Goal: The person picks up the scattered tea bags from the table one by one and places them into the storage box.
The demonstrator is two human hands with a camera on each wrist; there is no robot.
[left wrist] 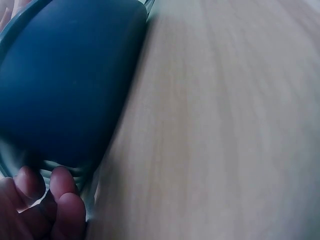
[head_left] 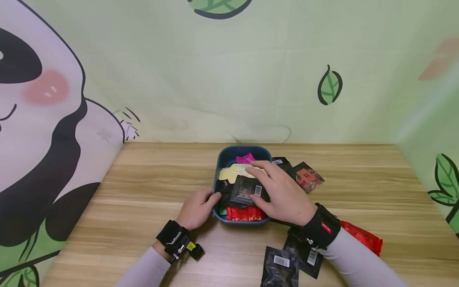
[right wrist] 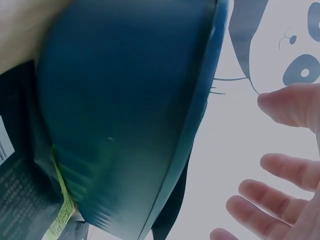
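A dark blue plastic bin [head_left: 216, 207] stands on the wooden table. My left hand [head_left: 195, 209] grips its left side, thumb over the rim; in the left wrist view its fingers [left wrist: 62, 182] curl against the bin's outer wall. Over the bin's right side is my right hand [head_left: 283, 195], fingers spread and slightly bent, nothing held. Below it lies a black packet [head_left: 245, 190] with a barcode, on top of the bin's contents. Also inside are another black packet [head_left: 225, 191], a pale yellow packet [head_left: 229, 173], a pink packet [head_left: 245, 158] and a red packet [head_left: 245, 214].
Right of the bin lies a black packet with a reddish picture [head_left: 309, 176], beside another black packet [head_left: 281, 162]. Nearer the front are two barcoded black packets, one upright [head_left: 280, 267] and one slanted [head_left: 305, 255]. A red packet [head_left: 363, 238] is partly behind my right forearm.
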